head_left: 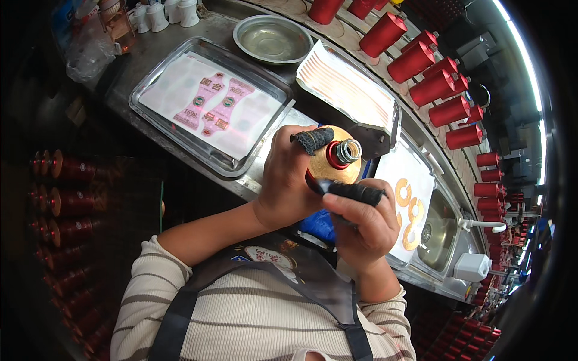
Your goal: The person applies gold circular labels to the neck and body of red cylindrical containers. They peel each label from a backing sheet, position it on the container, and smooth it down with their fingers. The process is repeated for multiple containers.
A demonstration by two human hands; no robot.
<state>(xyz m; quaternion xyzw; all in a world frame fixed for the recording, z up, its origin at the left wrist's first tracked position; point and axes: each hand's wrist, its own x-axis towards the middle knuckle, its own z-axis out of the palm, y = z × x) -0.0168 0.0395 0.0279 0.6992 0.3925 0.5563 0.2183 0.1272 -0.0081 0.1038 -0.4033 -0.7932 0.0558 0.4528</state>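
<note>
A red bottle with a gold shoulder (344, 174) and an open threaded neck stands in front of my chest, tipped a little toward the right. Wrapped round its left side, my left hand (283, 180) keeps hold of it, with one black-wrapped finger lying on the gold shoulder. My right hand (364, 231) is closed against the near right edge of the bottle. One of its fingers, also in black wrapping, presses at the gold rim. Whether a small item sits between these fingertips is hidden.
At the left lies a metal tray (241, 165) with pink printed labels (208, 102) on white paper. A round metal bowl (272, 39) and a stack of striped sheets (346, 84) are behind. Gold ring labels (412, 225), a sink (439, 234) and red bottles (430, 87) line the right.
</note>
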